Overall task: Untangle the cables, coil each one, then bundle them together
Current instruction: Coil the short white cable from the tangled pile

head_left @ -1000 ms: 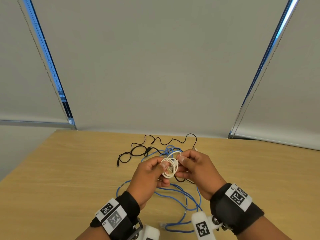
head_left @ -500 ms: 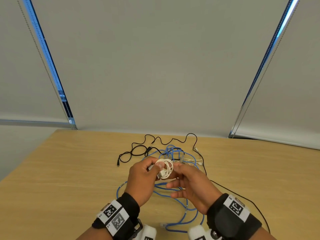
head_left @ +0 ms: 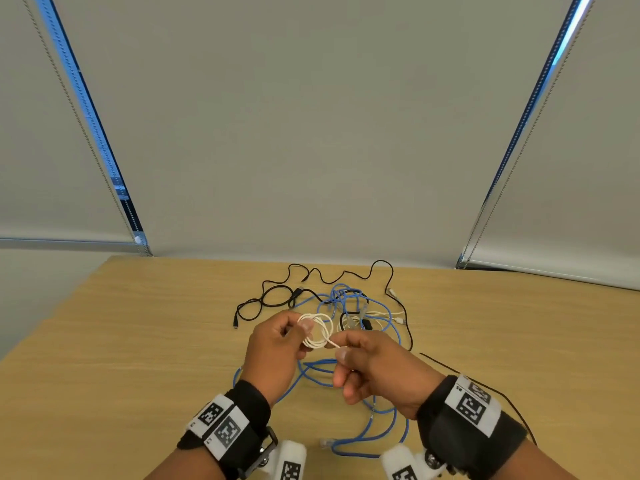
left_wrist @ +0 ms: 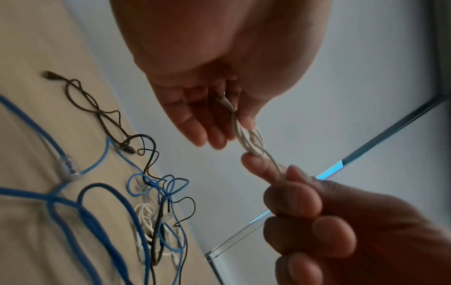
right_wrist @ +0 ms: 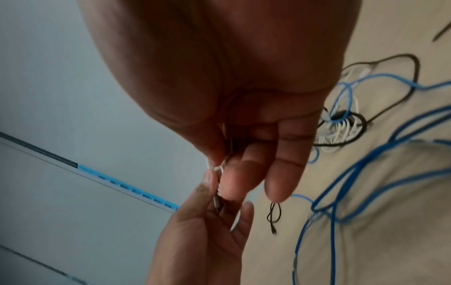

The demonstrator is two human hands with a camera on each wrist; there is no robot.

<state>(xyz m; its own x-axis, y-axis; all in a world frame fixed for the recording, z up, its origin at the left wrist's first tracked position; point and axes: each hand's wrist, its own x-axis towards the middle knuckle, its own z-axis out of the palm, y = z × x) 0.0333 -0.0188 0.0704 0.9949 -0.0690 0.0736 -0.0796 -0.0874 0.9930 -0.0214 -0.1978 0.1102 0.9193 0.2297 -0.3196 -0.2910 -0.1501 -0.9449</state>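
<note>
White cable coil (head_left: 317, 336) being held above tabletop (head_left: 138, 341) | left hand (head_left: 277, 355) pinching loops | right hand (head_left: 377, 367), open a moment ago, now pinching the loose tail | coiling nearly finished; blue cable (head_left: 367, 431) and black cable (head_left: 273, 299) lying tangled.

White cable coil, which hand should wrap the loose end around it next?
Right. The right hand already pinches the loose end leading off the white cable coil, while the left hand grips the coil itself and is better kept steadying it.
</note>
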